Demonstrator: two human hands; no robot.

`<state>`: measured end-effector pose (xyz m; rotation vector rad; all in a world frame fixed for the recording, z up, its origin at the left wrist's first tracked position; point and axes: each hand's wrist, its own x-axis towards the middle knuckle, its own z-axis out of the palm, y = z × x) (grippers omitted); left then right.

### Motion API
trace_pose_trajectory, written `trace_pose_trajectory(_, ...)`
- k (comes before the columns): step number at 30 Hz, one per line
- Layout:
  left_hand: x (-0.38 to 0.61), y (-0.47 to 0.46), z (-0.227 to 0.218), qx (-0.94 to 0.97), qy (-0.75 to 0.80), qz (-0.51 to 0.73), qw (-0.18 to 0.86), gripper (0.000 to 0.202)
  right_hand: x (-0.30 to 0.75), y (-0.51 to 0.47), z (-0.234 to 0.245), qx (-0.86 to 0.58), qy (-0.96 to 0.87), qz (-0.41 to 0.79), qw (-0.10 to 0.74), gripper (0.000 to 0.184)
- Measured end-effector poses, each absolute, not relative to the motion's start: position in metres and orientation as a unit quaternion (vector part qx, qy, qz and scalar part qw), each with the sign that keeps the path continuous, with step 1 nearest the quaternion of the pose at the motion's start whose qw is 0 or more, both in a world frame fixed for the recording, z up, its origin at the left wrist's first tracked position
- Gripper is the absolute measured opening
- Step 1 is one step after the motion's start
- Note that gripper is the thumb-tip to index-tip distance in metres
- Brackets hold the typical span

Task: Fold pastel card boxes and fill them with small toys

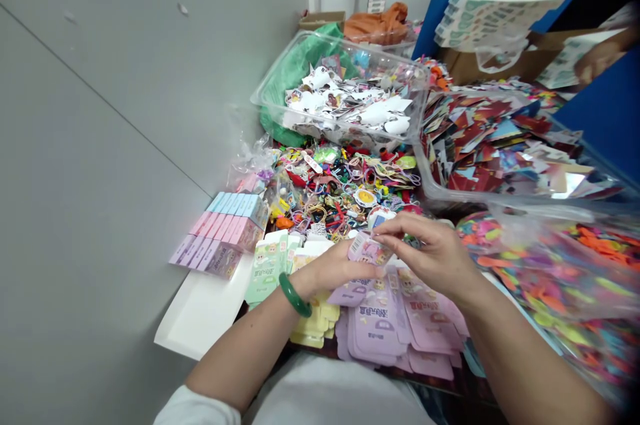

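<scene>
Two hands (385, 258) work close together just above a loose pile of lilac carton blanks (395, 325), with little room around them. The left hand (340, 268), wearing a green jade bangle (295, 294), and the right hand (430, 255) both grip a small lilac carton (369, 249), the right fingers (395, 228) pinching it from above. The carton sits between them, tilted, printed with cartoon art and with a barcode along its near-left edge.

Just beyond the hands, a tangled heap of coloured hair ties (345, 188) nearly touches them. A clear bag of bright pieces (555, 278) crowds in on the right, and pale green cartons (267, 265) and yellow cartons (313, 325) lie along the left. Further left, a row of finished pink-and-blue boxes (217, 235) stands beside a white board (200, 305), whose edge meets a wide grey surface (100, 145). Two clear tubs sit far off, one of white die-cut stickers (345, 92), one of red paper scraps (505, 145). The lettering on the cartons is too small to read.
</scene>
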<state>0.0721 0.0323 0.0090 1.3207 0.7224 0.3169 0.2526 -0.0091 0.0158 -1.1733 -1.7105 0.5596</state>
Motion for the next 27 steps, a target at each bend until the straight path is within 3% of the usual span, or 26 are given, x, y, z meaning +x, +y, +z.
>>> trace_pose_trajectory(12,0.066,0.049,0.014,0.635,0.313,0.080,0.702,0.026,0.256,-0.001,0.028,-0.465,-0.735,0.231,0.436,0.014)
trace_pose_trajectory(19,0.065,0.048,0.011,0.558,0.311,0.062,0.767,0.028,0.259,0.001,0.030,-0.466,-0.748,0.257,0.398,0.018)
trace_pose_trajectory(27,0.069,0.053,0.004,0.606,0.329,0.052,0.723,0.022,0.259,0.002,0.029,-0.438,-0.769,0.265,0.383,0.018)
